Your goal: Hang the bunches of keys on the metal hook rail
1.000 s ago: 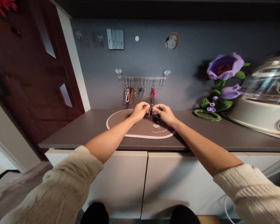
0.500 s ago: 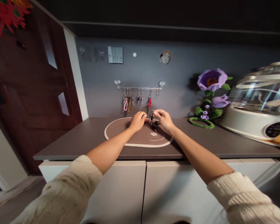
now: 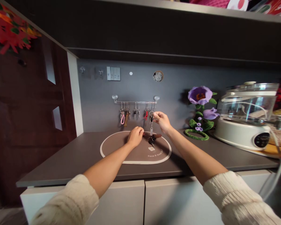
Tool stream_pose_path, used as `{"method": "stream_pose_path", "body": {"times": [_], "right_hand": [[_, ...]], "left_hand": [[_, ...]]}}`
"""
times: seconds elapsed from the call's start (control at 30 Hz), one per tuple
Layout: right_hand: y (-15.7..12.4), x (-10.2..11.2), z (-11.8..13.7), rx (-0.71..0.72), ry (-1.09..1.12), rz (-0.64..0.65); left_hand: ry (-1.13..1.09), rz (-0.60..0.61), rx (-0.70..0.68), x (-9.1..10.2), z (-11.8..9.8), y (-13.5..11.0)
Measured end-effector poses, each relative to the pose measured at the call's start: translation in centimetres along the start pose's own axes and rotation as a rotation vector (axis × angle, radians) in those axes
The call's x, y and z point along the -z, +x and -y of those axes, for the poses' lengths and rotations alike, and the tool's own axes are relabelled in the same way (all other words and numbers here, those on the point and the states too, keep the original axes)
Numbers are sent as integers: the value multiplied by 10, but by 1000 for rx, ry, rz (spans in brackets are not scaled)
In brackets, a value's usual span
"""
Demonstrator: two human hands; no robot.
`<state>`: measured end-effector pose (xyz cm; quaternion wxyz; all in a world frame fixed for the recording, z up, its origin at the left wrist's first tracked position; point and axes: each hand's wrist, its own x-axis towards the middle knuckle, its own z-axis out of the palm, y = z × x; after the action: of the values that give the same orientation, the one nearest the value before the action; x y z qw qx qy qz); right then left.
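My right hand (image 3: 162, 121) pinches the ring of a key bunch (image 3: 151, 119), whose keys and a pale tag dangle in the air just below the hook rail (image 3: 135, 102). On the brown oval mat (image 3: 114, 153) my left hand (image 3: 135, 137) rests with curled fingers; a small reddish bit shows at its fingertips, too little to name. Another set of keys (image 3: 151, 141) with a dark brown fob lies on the mat between the hands. From the rail hang several key bunches, among them one with a pink loop (image 3: 123, 118) and one with a red tag (image 3: 145, 115).
A purple flower ornament (image 3: 200, 95) stands right of the mat, then a white appliance with a clear cover (image 3: 241, 131). A dark shelf (image 3: 154, 34) overhangs the counter (image 3: 67, 156). At the left is a dark red door (image 3: 37, 125).
My right hand has lifted the key bunch off the mat toward the rail, so its tag now hangs free. My left hand stays on the mat. The view has tilted upward.
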<state>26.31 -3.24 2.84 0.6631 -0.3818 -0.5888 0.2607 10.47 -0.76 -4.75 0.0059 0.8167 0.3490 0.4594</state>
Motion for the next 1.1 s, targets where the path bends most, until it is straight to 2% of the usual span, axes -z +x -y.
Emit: {"method": "stream_pose_path", "body": {"times": [0.3, 0.63, 0.97, 1.1], "right_hand": [[40, 1, 1, -158, 99, -96], [75, -13, -9, -210, 65, -174], [86, -21, -22, -211, -18, -385], [86, -21, -29, -221, -44, -405]], "left_hand": [[-24, 10, 11, -4, 1, -1], [-34, 5, 52, -6, 2, 1], [-42, -3, 59, -5, 2, 2], [-46, -9, 75, -4, 1, 2]]}}
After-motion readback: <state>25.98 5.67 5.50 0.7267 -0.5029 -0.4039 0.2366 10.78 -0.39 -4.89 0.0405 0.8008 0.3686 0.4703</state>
